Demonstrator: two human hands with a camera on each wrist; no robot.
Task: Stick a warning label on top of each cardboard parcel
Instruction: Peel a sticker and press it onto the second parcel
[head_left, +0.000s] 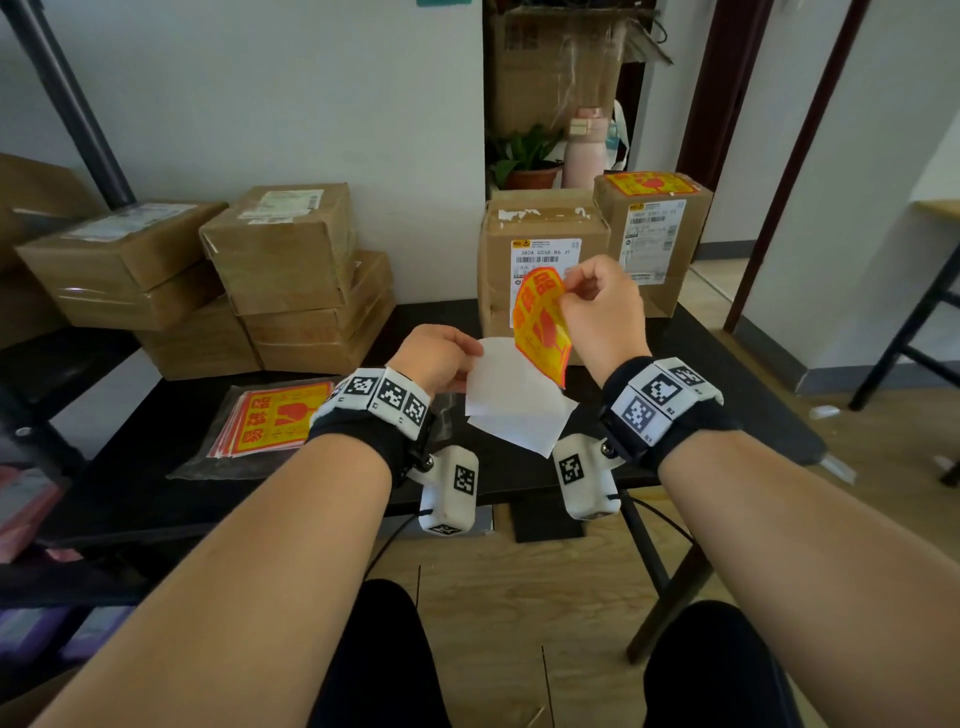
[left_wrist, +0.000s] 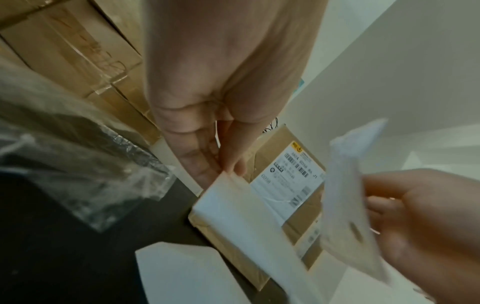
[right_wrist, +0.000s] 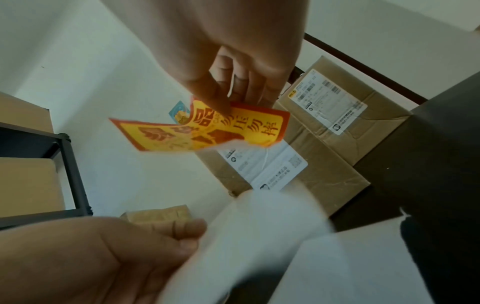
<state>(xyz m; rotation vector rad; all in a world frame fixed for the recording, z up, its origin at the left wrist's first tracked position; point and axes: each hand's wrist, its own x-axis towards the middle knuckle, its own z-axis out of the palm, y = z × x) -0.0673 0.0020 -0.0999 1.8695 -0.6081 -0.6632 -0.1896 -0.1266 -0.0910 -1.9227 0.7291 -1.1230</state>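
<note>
A: At a black table (head_left: 727, 358), a person's right hand (head_left: 602, 306) pinches the top edge of a red-and-yellow warning label (head_left: 540, 322); the left hand (head_left: 436, 358) pinches the white backing sheet (head_left: 511, 400); the label curls, nearly free of the sheet.

B: And the parcels?

A: The nearest parcel (head_left: 540, 260) stands just behind the hands, top bare; its neighbour (head_left: 654, 228) already wears a label; a stack (head_left: 291, 280) waits at left, beside the spare labels (head_left: 275, 421).

B: The risk?

A: Likely the curled label folding onto itself or the fingers; its glue side is exposed; a crooked, creased landing could follow.
</note>
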